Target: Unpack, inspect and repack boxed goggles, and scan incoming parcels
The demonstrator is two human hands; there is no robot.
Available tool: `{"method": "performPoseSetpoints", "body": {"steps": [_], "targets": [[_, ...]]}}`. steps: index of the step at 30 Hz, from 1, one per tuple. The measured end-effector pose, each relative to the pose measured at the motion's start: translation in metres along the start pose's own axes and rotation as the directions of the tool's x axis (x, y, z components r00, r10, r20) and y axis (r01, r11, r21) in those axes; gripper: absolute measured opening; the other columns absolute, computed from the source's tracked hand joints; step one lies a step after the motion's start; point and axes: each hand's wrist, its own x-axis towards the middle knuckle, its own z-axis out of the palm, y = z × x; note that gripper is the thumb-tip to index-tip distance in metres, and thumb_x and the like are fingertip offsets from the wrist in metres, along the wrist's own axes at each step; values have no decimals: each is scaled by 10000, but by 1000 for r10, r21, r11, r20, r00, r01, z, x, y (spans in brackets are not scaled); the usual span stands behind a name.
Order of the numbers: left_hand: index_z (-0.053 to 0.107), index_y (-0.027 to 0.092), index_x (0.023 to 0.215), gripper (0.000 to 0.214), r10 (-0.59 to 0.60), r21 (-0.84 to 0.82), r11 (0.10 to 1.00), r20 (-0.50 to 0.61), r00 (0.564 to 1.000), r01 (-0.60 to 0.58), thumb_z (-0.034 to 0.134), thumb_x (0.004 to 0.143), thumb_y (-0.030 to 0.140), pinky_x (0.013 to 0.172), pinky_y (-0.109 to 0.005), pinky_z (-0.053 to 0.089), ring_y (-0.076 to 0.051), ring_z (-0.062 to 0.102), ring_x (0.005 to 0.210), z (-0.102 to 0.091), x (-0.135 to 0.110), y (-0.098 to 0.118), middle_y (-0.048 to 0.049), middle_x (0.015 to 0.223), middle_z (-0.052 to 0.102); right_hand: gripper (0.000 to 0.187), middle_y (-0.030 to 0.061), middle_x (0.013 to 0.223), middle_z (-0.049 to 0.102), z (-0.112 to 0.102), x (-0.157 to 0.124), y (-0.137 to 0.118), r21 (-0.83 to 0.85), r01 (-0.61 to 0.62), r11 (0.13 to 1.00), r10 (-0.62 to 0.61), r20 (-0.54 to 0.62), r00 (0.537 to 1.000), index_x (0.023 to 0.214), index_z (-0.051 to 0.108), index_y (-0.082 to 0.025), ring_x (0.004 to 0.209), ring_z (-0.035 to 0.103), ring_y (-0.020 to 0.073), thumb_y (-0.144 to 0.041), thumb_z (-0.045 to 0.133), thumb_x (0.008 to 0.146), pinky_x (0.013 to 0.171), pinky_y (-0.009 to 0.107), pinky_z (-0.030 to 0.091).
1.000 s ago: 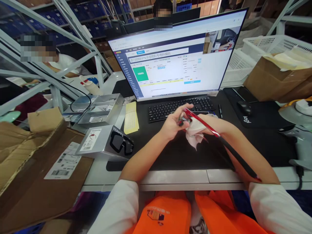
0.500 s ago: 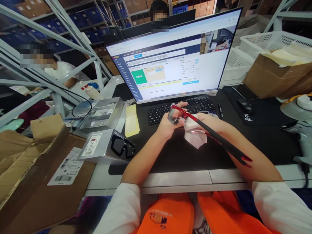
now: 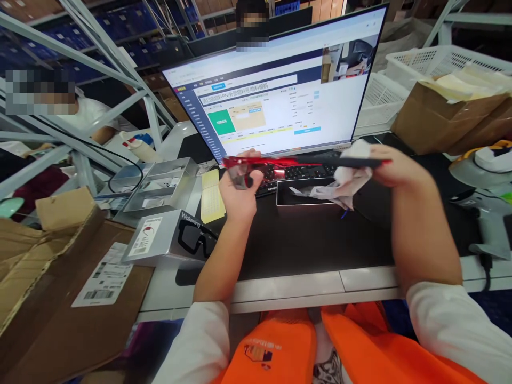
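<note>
The left hand (image 3: 237, 201), fingers curled, grips one pair of glossy red glasses (image 3: 290, 161) with straight black arms; the right hand (image 3: 394, 166) closes on one crumpled white cloth (image 3: 352, 184).

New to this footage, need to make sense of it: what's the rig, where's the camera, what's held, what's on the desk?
No machine: a person's two bare hands, seen by one camera worn on the head, looking forward and down. The left hand holds red-and-black glasses near the front; the right hand holds a white cloth, the temples crossing before it. On the desk: monitor, keyboard, open box, yellow sheets, silver Wakening box.
</note>
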Motion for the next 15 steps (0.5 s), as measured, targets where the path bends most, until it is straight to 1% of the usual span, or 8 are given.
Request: {"method": "performPoseSetpoints", "body": {"steps": [2, 3, 5, 7, 9, 11, 13, 15], "targets": [[731, 255, 1113, 470, -14, -33, 999, -80, 997, 12, 815, 793, 590, 1111, -459, 481, -267, 704, 1151, -2, 4, -2, -57, 1074, 753, 398, 81, 938, 699, -44, 4, 19, -323, -131, 937, 45, -263, 964, 916, 702, -204, 912, 656, 238, -590, 628, 856, 929, 431, 536], [722, 252, 1112, 487, -32, -52, 998, -94, 995, 27, 803, 795, 611, 1099, -457, 488, -268, 707, 1144, -3, 6, -3, -59, 1075, 754, 360, 79, 943, 695, -65, 7, 30, -502, -286, 816, 103, -360, 927, 882, 689, -217, 970, 651, 243, -564, 590, 888, 996, 464, 509], [709, 249, 1103, 486, -72, -90, 994, -103, 992, 62, 793, 802, 621, 1092, -445, 491, -260, 714, 1131, -3, 9, -4, -52, 1062, 761, 286, 79, 797, 653, -98, 11, 48, -602, -449, 660, 195, -440, 876, 735, 648, -220, 972, 644, 295, -478, 669, 856, 1041, 590, 453], [710, 250, 1079, 458, -102, -116, 989, -108, 989, 90, 807, 800, 600, 1095, -420, 486, -245, 718, 1121, -2, 10, -5, -41, 1045, 770, 332, 45, 648, 567, -110, 14, 54, -645, -505, 574, 258, -443, 859, 629, 599, -238, 909, 641, 330, -472, 740, 819, 1005, 655, 442], [718, 254, 1069, 434, -121, -125, 986, -104, 987, 108, 820, 797, 577, 1083, -395, 491, -234, 720, 1112, 0, 10, -6, -33, 1028, 777, 349, 34, 628, 543, -94, 15, 46, -679, -487, 550, 182, -471, 863, 634, 610, -244, 859, 639, 322, -499, 765, 815, 959, 625, 469], [726, 252, 1060, 442, -129, -109, 987, -103, 986, 118, 833, 780, 576, 1067, -378, 498, -235, 717, 1119, 2, 8, -7, -34, 1023, 779, 258, 75, 754, 629, -51, 15, 30, -719, -349, 601, -40, -463, 885, 752, 678, -221, 874, 639, 299, -448, 767, 837, 927, 556, 484], [731, 238, 1052, 471, -139, -77, 988, -107, 985, 131, 839, 763, 592, 1066, -374, 495, -245, 710, 1140, 5, 5, -8, -43, 1031, 779, 231, 137, 994, 705, 7, 16, 16, -778, 16, 628, -292, -216, 932, 954, 739, -181, 972, 632, 287, -401, 680, 917, 911, 480, 486], [735, 225, 1052, 491, -163, -65, 985, -105, 981, 157, 842, 754, 600, 1073, -377, 487, -254, 706, 1155, 7, 3, -9, -53, 1042, 779, 223, 116, 1044, 713, 65, 18, 13, -775, 167, 610, -317, -46, 947, 948, 754, -185, 1006, 632, 272, -394, 733, 874, 912, 412, 490]]}}
